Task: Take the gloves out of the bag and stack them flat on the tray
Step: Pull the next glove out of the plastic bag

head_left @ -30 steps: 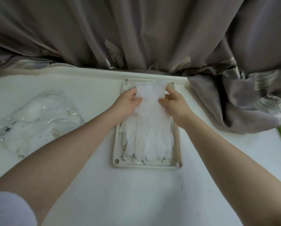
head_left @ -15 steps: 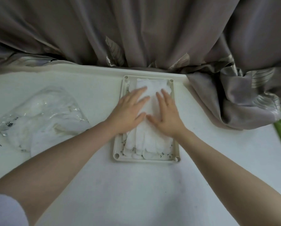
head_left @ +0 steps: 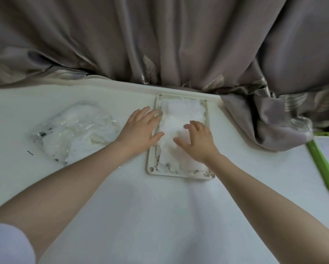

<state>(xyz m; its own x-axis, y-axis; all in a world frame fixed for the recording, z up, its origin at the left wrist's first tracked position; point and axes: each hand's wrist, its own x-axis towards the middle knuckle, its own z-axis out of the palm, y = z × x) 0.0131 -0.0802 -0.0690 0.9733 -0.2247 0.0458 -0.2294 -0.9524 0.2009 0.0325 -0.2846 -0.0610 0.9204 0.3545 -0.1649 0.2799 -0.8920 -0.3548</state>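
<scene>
Both hands lie flat with fingers spread, holding nothing: the left hand (head_left: pixel 139 128) across the tray's (head_left: pixel 179 173) 9 o'clock rim, the right hand (head_left: pixel 197 141) pressing on the white gloves (head_left: pixel 179 117) stacked in that tray. At 9 o'clock on the tabletop (head_left: pixel 160 216) sits the clear bag (head_left: pixel 74 132), a green folder (head_left: pixel 324 164) at 3 o'clock

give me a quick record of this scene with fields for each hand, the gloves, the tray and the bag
left hand: open, fingers spread over the tray's left edge
right hand: open, flat on the gloves
gloves: white stack lying in the tray
tray: cream, rectangular, at the table's far edge
bag: clear plastic, left of the tray, white contents inside
</scene>
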